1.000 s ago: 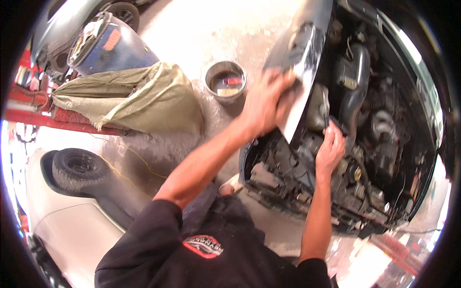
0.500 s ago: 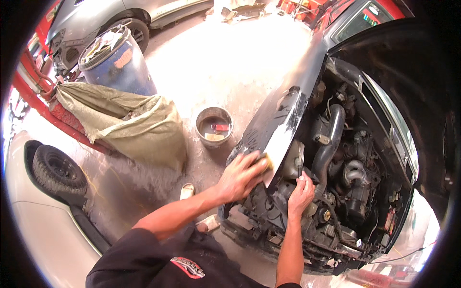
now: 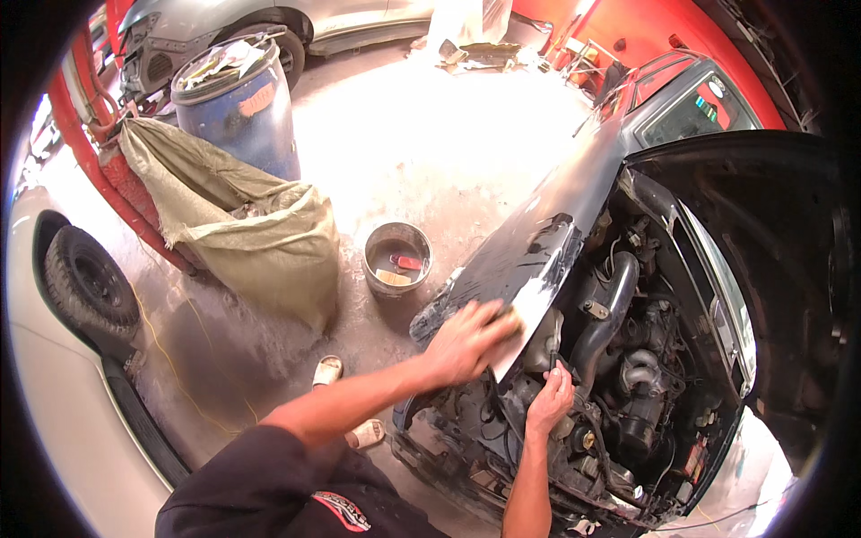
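Note:
My left hand [image 3: 468, 342] is closed over a yellowish sanding sponge [image 3: 512, 325], pressed against the front of a car's dark fender [image 3: 489, 269]. The fender is wet-looking, with a whitish filler patch [image 3: 535, 299] along its inner edge beside the sponge. Over the engine bay, my right hand [image 3: 549, 401] has its fingers pinched on a slim black piece [image 3: 553, 358] next to a pale plastic reservoir [image 3: 542, 341]. What kind of piece it is, I cannot make out.
A bucket [image 3: 398, 260] with a red object and a tan block inside stands on the floor left of the fender. The raised hood [image 3: 762, 215] flanks the engine [image 3: 641, 386]. Farther left are a cloth sack [image 3: 260, 242], a blue drum [image 3: 238, 125] and a loose-looking wheel [image 3: 90, 276].
The view has shifted, so the surroundings sit lower in the picture. My left hand with the sponge has slid slightly along the fender, its fingers blurred. My right hand keeps its pinch.

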Tool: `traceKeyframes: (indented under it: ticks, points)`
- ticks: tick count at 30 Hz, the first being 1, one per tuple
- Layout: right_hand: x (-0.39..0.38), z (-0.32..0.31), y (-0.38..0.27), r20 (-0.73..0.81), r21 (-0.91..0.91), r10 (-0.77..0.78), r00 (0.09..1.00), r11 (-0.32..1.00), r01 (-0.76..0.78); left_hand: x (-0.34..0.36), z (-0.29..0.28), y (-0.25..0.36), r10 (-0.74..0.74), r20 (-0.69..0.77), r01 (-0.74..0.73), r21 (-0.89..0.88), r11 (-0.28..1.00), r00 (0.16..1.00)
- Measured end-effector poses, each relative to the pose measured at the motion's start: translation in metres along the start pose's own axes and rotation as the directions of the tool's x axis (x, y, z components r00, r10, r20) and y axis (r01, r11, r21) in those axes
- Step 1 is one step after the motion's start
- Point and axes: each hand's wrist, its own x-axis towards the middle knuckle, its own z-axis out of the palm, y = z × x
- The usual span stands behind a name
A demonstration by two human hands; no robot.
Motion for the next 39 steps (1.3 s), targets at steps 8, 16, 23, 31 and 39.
traceKeyframes:
  ticks: [8,16,23,31,39]
  points:
    - [0.000,-0.003,-0.001,0.020,-0.064,-0.031,0.999,0.997,0.032,-0.012,0.004,0.002,-0.063,0.002,0.063,-0.063,0.996,0.998]
    - [0.001,-0.001,-0.001,-0.007,-0.064,-0.026,1.000,0.998,0.025,0.036,0.022,-0.030,-0.003,-0.166,-0.015,-0.106,0.994,0.986]
    - [0.000,0.001,0.002,0.003,0.064,0.133,0.991,0.989,-0.133,-0.018,0.001,-0.023,0.135,0.004,-0.132,-0.185,0.974,0.991]
    - [-0.001,-0.002,0.005,-0.068,-0.205,0.087,0.994,0.974,-0.100,0.032,-0.021,-0.056,0.182,0.043,-0.164,-0.269,0.949,0.982]
    - [-0.002,-0.005,0.006,-0.045,-0.225,0.129,0.991,0.965,-0.136,0.036,0.004,-0.077,0.306,0.069,-0.270,-0.313,0.910,0.950]
